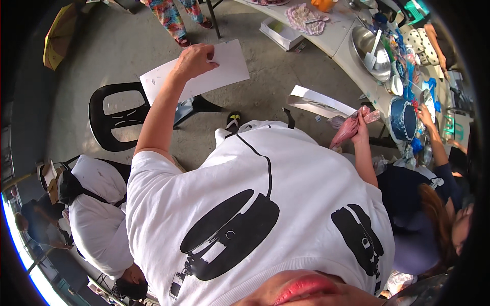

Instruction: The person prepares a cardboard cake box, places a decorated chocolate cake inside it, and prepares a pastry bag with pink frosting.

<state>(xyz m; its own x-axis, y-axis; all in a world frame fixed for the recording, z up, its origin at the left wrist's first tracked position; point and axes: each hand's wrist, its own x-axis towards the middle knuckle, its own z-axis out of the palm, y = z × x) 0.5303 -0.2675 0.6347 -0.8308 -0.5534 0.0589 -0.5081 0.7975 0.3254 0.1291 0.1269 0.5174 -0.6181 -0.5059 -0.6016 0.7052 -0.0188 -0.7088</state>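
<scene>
Fingers of the right hand are wrapped round a pinkish piping bag; it is gripped mid-length, presumably so that the soft contents are kept in. Just beside it, a white card strip is seen, support unclear. The left hand is curled narrow over a flat white board; whether the board is gripped cannot be told. On the worktop, a white spatula is rested in a steel bowl, probably for easy reach. A black plastic chair is stood on the concrete floor.
</scene>
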